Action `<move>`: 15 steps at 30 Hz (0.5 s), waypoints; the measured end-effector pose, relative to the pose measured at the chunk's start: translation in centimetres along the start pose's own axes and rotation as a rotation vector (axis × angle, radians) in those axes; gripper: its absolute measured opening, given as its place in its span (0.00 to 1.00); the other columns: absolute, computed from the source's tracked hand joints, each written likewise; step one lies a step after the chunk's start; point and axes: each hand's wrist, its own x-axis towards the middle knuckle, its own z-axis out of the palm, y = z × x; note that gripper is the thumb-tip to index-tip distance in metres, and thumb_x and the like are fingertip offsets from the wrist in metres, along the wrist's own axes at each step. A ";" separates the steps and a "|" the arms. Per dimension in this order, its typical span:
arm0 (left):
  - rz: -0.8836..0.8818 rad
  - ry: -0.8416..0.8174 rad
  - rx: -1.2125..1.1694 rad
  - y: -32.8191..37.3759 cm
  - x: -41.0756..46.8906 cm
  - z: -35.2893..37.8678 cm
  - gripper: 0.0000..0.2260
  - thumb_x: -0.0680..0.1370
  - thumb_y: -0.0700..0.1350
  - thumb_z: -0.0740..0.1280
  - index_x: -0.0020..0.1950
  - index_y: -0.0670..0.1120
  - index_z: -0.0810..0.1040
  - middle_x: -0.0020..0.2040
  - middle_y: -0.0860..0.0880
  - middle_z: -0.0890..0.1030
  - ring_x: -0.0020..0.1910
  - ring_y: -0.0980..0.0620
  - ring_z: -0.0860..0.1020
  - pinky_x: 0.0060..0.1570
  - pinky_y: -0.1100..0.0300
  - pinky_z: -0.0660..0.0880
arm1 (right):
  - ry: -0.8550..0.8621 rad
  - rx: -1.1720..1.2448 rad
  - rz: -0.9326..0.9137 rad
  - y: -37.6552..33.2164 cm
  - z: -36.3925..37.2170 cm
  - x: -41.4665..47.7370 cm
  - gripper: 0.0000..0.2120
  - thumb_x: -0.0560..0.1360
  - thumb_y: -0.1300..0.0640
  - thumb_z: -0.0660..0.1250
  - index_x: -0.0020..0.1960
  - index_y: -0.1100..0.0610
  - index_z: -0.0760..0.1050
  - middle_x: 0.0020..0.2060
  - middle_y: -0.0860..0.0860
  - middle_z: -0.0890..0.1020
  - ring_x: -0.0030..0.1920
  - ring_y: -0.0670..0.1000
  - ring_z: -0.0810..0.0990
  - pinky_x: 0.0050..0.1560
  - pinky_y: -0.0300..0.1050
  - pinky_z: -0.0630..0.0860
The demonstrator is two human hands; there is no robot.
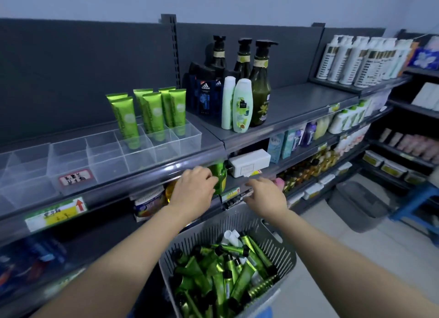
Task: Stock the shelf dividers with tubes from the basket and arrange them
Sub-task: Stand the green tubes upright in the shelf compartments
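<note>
Tubes (228, 272) lie heaped in the basket (288, 253), with both hands out at the shelf fronts above it.
The left hand (193, 189) has its fingers (206, 175) curled at the front lip of the top shelf (297, 104), just beside a green bottle (219, 177) on the shelf below; whether they grip anything cannot be told. The right hand (267, 196) has its fingers (255, 183) loosely spread and holds nothing, hovering by a price label (231, 194) on the lower shelf's front edge. A white box (249, 162) sits right of the bottle. On the top shelf, the clear dividers (104, 156) carry standing tubes (152, 113), green and upright, in the compartments at their right end.
</note>
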 end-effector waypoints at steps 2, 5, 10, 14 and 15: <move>-0.010 -0.067 0.014 0.9 -1.3 1.8 0.13 0.79 0.49 0.61 0.62 0.49 0.76 0.59 0.51 0.75 0.61 0.48 0.69 0.57 0.54 0.65 | -0.052 -0.021 0.013 0.9 1.4 -1.3 0.18 0.75 0.53 0.65 0.63 0.54 0.72 0.56 0.55 0.77 0.59 0.57 0.74 0.47 0.49 0.71; -0.031 -0.169 0.033 1.7 -3.0 4.2 0.14 0.79 0.47 0.60 0.64 0.49 0.75 0.59 0.50 0.74 0.61 0.48 0.69 0.58 0.54 0.66 | -0.126 -0.028 0.035 2.0 3.8 -3.1 0.18 0.75 0.54 0.63 0.64 0.55 0.71 0.56 0.57 0.77 0.58 0.60 0.74 0.47 0.51 0.73; -0.058 -0.352 0.029 2.5 -5.5 8.5 0.14 0.80 0.47 0.60 0.64 0.49 0.74 0.59 0.48 0.74 0.62 0.47 0.68 0.60 0.53 0.65 | -0.300 -0.014 0.043 3.5 8.7 -5.0 0.15 0.73 0.52 0.66 0.58 0.55 0.73 0.54 0.56 0.76 0.57 0.59 0.75 0.47 0.49 0.73; -0.066 -0.518 0.008 3.0 -7.9 12.1 0.14 0.79 0.45 0.61 0.63 0.48 0.74 0.58 0.48 0.73 0.62 0.46 0.68 0.60 0.52 0.65 | -0.430 -0.026 0.061 4.3 12.5 -6.2 0.19 0.75 0.51 0.66 0.64 0.54 0.72 0.58 0.56 0.75 0.62 0.59 0.72 0.54 0.51 0.74; -0.068 -0.558 0.009 3.1 -8.4 13.0 0.14 0.78 0.44 0.61 0.64 0.48 0.74 0.58 0.47 0.73 0.61 0.46 0.68 0.59 0.52 0.65 | -0.470 -0.031 0.065 4.5 13.3 -6.3 0.20 0.75 0.51 0.66 0.65 0.53 0.71 0.58 0.56 0.75 0.62 0.58 0.72 0.55 0.51 0.75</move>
